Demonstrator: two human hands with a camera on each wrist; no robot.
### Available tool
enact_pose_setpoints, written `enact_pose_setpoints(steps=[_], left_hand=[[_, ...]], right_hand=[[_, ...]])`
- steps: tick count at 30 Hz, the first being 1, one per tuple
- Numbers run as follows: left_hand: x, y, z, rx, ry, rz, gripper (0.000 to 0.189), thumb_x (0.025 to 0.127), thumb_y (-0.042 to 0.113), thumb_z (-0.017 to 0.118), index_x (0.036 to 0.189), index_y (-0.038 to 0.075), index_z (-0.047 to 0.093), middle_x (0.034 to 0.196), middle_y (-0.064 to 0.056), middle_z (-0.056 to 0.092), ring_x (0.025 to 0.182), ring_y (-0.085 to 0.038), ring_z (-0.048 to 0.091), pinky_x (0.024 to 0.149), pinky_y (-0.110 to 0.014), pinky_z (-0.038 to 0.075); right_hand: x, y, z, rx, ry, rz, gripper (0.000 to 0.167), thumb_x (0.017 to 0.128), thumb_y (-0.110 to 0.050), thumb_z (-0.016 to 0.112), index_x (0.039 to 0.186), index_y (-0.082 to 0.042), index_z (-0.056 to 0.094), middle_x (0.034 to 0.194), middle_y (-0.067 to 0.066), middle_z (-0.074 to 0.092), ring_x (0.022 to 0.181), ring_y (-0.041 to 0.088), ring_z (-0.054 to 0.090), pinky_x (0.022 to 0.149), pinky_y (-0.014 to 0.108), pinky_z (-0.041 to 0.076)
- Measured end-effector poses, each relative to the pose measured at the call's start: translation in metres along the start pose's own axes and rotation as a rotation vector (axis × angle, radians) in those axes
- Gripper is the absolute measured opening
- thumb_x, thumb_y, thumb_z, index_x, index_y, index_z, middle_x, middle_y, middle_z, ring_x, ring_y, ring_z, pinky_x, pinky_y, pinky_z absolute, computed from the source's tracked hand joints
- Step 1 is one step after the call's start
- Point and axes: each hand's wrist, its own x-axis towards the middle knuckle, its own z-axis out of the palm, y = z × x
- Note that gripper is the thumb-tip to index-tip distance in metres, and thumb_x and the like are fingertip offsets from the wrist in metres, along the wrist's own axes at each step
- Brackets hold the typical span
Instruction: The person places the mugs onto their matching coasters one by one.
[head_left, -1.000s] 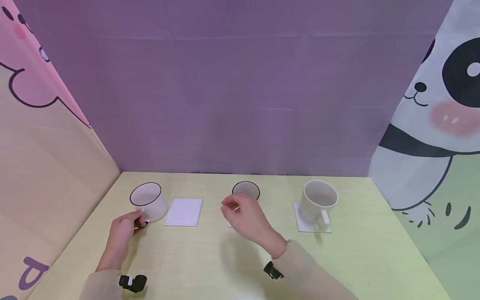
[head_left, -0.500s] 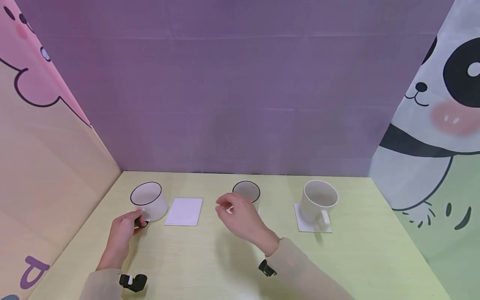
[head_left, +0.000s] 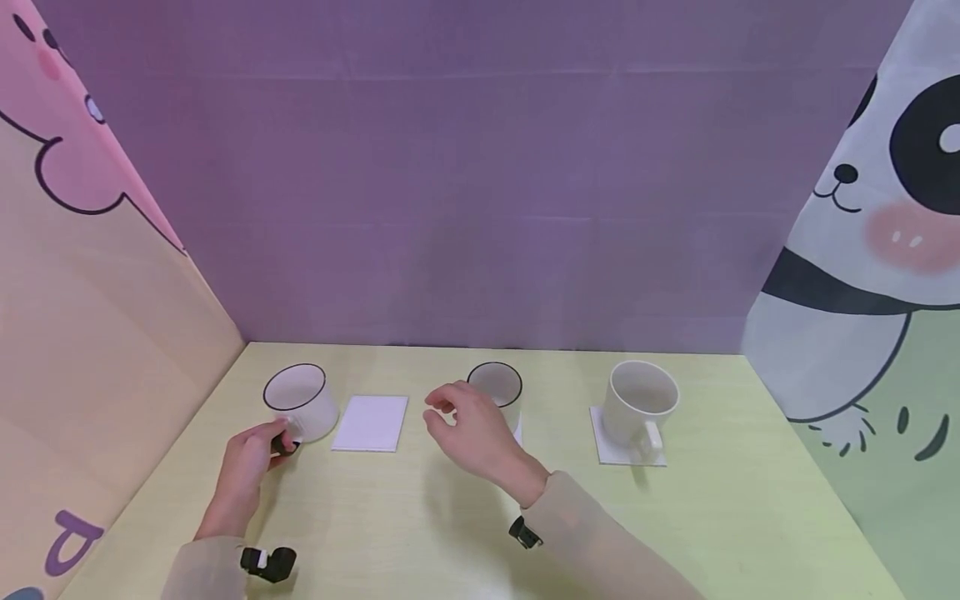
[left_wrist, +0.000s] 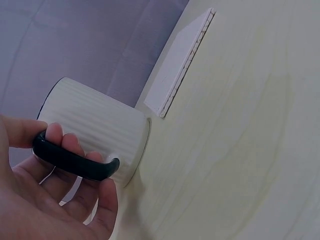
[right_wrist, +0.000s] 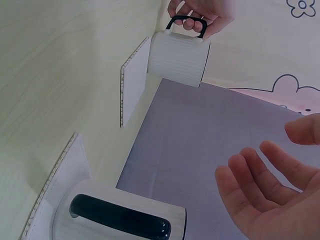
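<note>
On the left of the table, my left hand (head_left: 246,457) holds a white ribbed mug (head_left: 313,417) with a dark rim. Its fingers curl through the mug's black handle (left_wrist: 75,162). Beside that mug, to its right, lies a square white coaster (head_left: 369,423). My right hand (head_left: 476,437) hovers with loosely bent fingers and holds nothing. In the head view it partly covers a second dark-rimmed mug (head_left: 497,383). The right wrist view shows that mug's black handle (right_wrist: 120,216) and a gap between it and my fingers. A coaster (right_wrist: 70,165) lies under it.
A plain white mug (head_left: 637,417) stands on another white coaster (head_left: 609,448) to the right, its handle facing the front. A purple cloth backdrop (head_left: 480,183) rises behind the pale wood table (head_left: 750,500). Printed panels flank both sides.
My right hand has drifted left, uncovering more of the middle mug and its coaster. The left hand and its mug stay in place.
</note>
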Motion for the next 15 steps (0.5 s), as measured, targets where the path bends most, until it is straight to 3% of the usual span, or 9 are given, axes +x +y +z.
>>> enact_pose_setpoints(steps=[15], left_hand=[[0.0014, -0.0006, -0.0001, 0.001, 0.001, 0.008, 0.042, 0.108, 0.03, 0.044, 0.088, 0.0, 0.065, 0.079, 0.003, 0.058, 0.084, -0.013, 0.054, 0.078, -0.025, 0.049]], right_hand=[[0.0077, -0.0055, 0.0086, -0.017, -0.001, 0.017, 0.024, 0.099, -0.022, 0.057, 0.116, -0.012, 0.071, 0.109, -0.001, 0.065, 0.103, 0.02, 0.062, 0.088, 0.031, 0.051]])
